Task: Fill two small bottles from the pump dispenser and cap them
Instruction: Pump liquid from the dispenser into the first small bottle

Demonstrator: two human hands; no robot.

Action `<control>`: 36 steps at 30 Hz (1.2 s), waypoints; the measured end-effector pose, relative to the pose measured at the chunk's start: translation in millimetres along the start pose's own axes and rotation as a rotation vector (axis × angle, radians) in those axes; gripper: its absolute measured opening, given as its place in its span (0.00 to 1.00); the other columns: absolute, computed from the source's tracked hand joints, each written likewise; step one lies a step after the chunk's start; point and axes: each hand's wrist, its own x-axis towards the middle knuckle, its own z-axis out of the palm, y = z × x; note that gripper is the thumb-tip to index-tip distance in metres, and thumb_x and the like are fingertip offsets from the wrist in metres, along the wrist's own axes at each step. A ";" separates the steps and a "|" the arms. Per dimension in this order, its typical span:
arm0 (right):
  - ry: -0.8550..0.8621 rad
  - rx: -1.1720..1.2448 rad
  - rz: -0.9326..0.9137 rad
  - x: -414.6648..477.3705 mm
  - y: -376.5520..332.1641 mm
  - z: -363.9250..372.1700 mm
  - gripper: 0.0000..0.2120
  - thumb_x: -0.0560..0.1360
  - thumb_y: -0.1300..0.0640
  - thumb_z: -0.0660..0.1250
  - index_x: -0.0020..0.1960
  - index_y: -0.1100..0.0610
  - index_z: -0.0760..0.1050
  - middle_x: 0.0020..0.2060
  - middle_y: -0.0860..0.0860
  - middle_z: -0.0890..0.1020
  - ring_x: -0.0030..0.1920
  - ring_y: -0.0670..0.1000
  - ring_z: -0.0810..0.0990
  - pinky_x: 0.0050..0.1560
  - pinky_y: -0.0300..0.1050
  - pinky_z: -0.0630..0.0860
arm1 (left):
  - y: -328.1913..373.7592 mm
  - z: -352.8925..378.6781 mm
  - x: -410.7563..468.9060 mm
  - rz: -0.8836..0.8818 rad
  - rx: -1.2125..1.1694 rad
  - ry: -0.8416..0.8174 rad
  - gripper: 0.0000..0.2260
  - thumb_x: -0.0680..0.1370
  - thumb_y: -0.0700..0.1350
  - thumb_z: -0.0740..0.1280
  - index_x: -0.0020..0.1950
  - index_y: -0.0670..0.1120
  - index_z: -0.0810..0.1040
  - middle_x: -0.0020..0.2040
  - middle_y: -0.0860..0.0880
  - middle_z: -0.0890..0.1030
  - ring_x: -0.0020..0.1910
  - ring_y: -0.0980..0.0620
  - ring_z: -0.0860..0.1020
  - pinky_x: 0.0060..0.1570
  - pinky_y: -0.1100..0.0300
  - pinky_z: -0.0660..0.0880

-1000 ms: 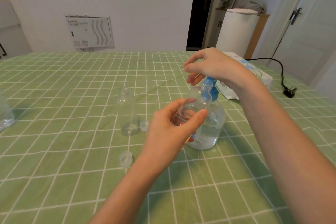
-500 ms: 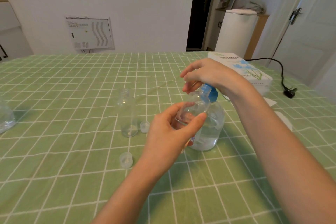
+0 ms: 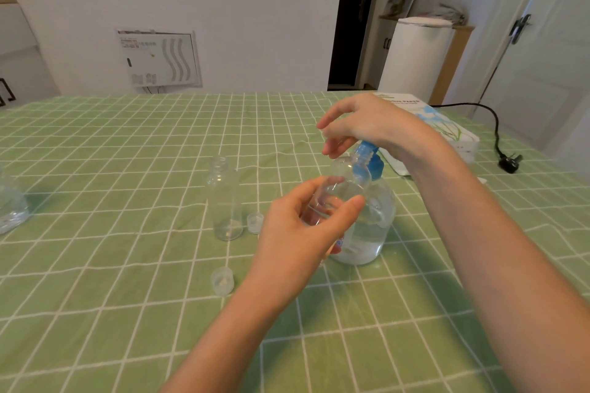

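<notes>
The pump dispenser (image 3: 372, 233), a clear round bottle with a blue pump head (image 3: 374, 163), stands right of centre on the green checked tablecloth. My right hand (image 3: 367, 124) rests on top of the pump head, fingers loosely extended to the left. My left hand (image 3: 297, 233) grips a small clear bottle (image 3: 336, 191), tilted with its mouth up at the spout. A second small clear bottle (image 3: 224, 201) stands upright and uncapped to the left. Two clear caps lie loose: one (image 3: 254, 222) beside the standing bottle, another (image 3: 222, 281) nearer me.
A tissue box (image 3: 447, 134) lies behind my right wrist. A black cable with a plug (image 3: 509, 163) lies at the table's right edge. Another clear container (image 3: 9, 207) sits at the far left edge.
My right hand sank a little onto the pump head, then came back up slightly. The left hand keeps the small bottle at the spout.
</notes>
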 end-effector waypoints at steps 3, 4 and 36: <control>-0.012 0.011 0.006 1.3 3.6 2.7 0.10 0.75 0.63 0.63 0.55 0.58 0.77 0.35 0.51 0.83 0.47 0.53 0.82 0.63 0.54 0.74 | -0.9 0.0 0.4 -0.002 0.013 0.003 0.11 0.70 0.47 0.71 0.52 0.53 0.80 0.29 0.57 0.77 0.23 0.62 0.72 0.27 0.68 0.74; -0.018 0.021 0.009 1.2 5.5 3.8 0.10 0.75 0.63 0.63 0.55 0.58 0.77 0.35 0.52 0.83 0.48 0.52 0.81 0.63 0.55 0.73 | -1.2 -0.1 0.3 -0.002 0.019 0.000 0.10 0.71 0.47 0.71 0.51 0.53 0.80 0.28 0.57 0.77 0.22 0.62 0.71 0.27 0.67 0.74; 0.057 -0.175 0.037 10.0 -7.9 -3.7 0.10 0.78 0.55 0.62 0.55 0.59 0.77 0.38 0.50 0.85 0.51 0.53 0.84 0.41 0.41 0.74 | 3.9 0.9 3.1 0.007 0.001 -0.001 0.10 0.71 0.46 0.71 0.51 0.54 0.80 0.34 0.53 0.80 0.30 0.59 0.77 0.30 0.65 0.77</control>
